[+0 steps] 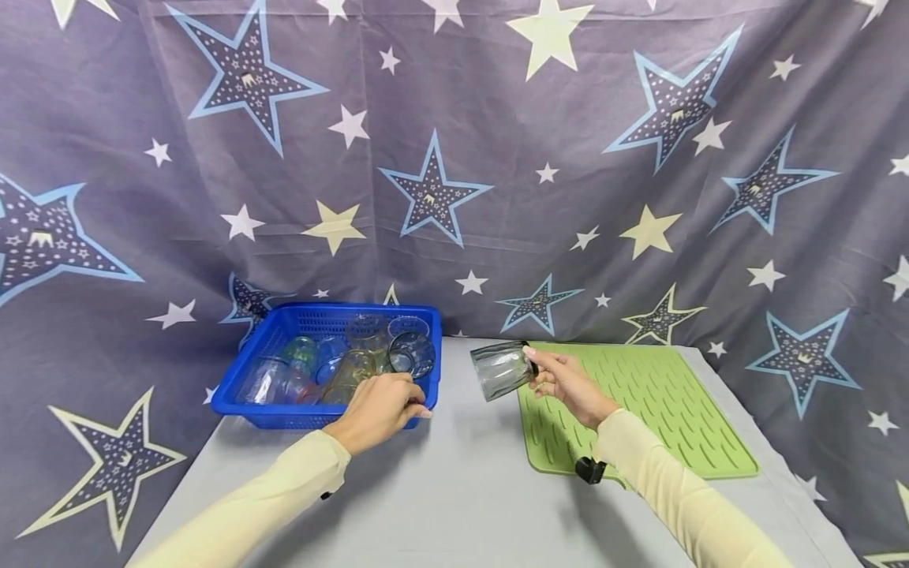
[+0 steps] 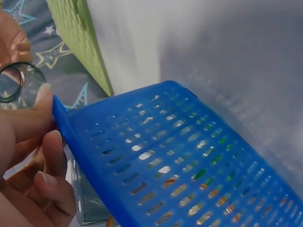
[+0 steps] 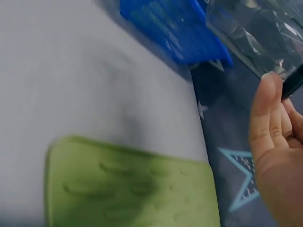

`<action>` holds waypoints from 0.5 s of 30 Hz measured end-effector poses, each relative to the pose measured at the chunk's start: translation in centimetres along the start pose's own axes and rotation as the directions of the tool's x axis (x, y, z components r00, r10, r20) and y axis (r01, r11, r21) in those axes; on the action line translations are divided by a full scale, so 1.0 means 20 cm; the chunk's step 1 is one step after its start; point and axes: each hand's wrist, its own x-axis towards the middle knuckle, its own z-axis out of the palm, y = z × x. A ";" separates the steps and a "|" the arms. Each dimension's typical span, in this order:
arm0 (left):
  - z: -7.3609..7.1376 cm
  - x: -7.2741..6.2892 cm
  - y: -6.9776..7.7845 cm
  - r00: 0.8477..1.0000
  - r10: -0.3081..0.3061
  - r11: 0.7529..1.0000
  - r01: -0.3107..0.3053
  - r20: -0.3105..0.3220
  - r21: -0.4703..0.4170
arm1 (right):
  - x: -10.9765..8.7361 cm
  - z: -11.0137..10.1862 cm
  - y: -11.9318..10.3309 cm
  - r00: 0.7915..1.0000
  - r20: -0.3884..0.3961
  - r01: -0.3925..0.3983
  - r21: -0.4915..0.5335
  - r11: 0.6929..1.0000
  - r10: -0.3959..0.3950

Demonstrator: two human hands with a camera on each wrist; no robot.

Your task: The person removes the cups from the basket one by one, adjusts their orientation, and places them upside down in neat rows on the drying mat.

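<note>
My right hand (image 1: 568, 384) pinches a smoky grey drinking glass (image 1: 499, 369) by its dark base, thumb on top and fingers beneath. The glass lies nearly on its side in the air, mouth to the left, close to the green mat's left edge. In the right wrist view, its clear wall (image 3: 255, 35) shows above the fingertips. My left hand (image 1: 383, 406) is at the front right rim of the blue basket (image 1: 327, 410), fingers loosely curled. From the left wrist view, the thumb (image 2: 35, 106) and fingers come right up to the rim, with a glass below them.
Several clear and tinted glasses fill the basket, among them a green one (image 1: 301, 353) and an amber one (image 1: 353, 371). A ridged green mat (image 1: 639, 410) lies on the pale table (image 1: 454, 489) at right. A star-patterned cloth (image 1: 454, 276) hangs behind.
</note>
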 end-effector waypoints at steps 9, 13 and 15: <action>0.00 0.01 0.02 1.000 0.011 0.999 -0.012 0.009 0.037 | -0.02 -0.20 -0.08 0.996 -0.084 -0.028 -0.243 0.970 0.008; -0.02 0.02 0.03 0.999 0.011 0.999 -0.012 0.041 0.042 | -0.05 -0.29 -0.11 0.992 -0.127 -0.064 -0.341 0.938 0.022; -0.02 0.02 0.04 0.999 0.013 0.999 -0.015 0.050 0.038 | -0.06 -0.33 -0.12 0.988 -0.149 -0.085 -0.382 0.920 0.029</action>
